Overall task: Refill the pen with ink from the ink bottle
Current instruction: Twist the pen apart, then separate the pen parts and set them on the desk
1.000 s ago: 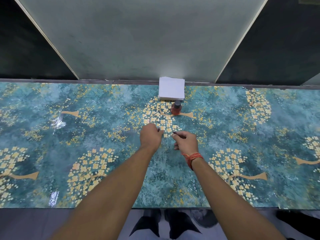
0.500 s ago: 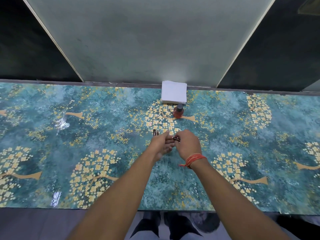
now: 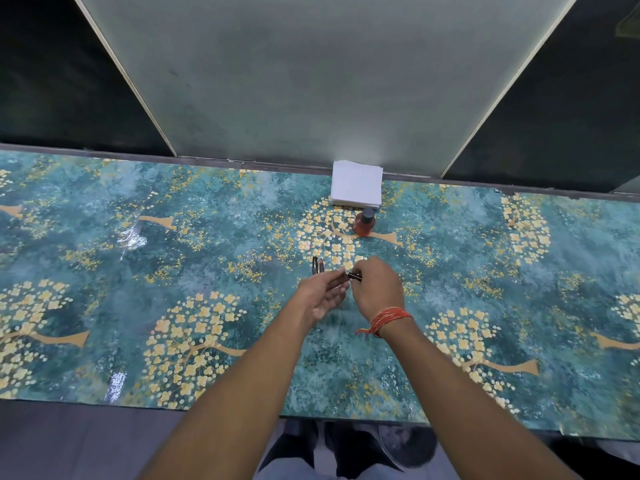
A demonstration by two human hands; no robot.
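A dark pen part point(image 3: 354, 276) is pinched in the fingers of my right hand point(image 3: 376, 289), above the middle of the table. My left hand point(image 3: 323, 295) is palm up beside it, its fingertips touching the same part's left end. Two slim dark pen pieces point(image 3: 318, 265) lie side by side on the table just beyond my left fingers. The ink bottle point(image 3: 364, 222), reddish with a dark cap on, stands upright farther back, apart from both hands.
A stack of white paper napkins point(image 3: 357, 183) sits against the back wall just behind the bottle. The table point(image 3: 173, 271) has a glossy teal cover with yellow flower trees. Its front edge runs below my forearms, and a red thread band circles my right wrist.
My left hand lifted off the table and turned palm up, uncovering the two pen pieces on the table. Both hands now meet on the dark pen part.
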